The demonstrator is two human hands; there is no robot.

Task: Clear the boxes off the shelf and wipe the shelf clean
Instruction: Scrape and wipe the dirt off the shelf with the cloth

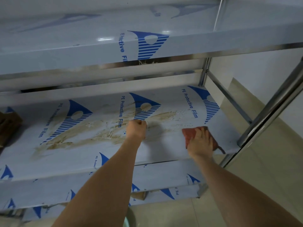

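Head view, looking down into a steel shelving rack. The middle shelf (85, 154) was covered in pale protective film printed with blue sail logos and the words "PE Protective Film". A broad tan-brown smear (91, 133) ran across the film from the left front toward the centre back, with thinner streaks reaching right of centre.

Right hand (200, 143) lay flat on a reddish-brown cloth (188, 134) near the right front corner of the shelf. Its fingers were spread and fairly straight, pressing the cloth against the film; the cloth showed at the left of the hand and trailed out to a point at the right edge of the shelf.

Left hand (136, 131) was at the centre of the shelf, at the right end of the smear. Its fingers were curled into a loose fist with the knuckles up. A small whitish bit showed at the right side of the fist; what it was could not be told, nor whether the fingers had hold of it.

A brown cardboard box (8, 123) sat at the far left edge of the shelf, cut off by the frame, well apart from both hands.

The upper shelf (82, 46) carried the same film, with brown staining along its front lip. A chrome post (268, 108) stood at the right. The floor (262, 169) was beige tile.
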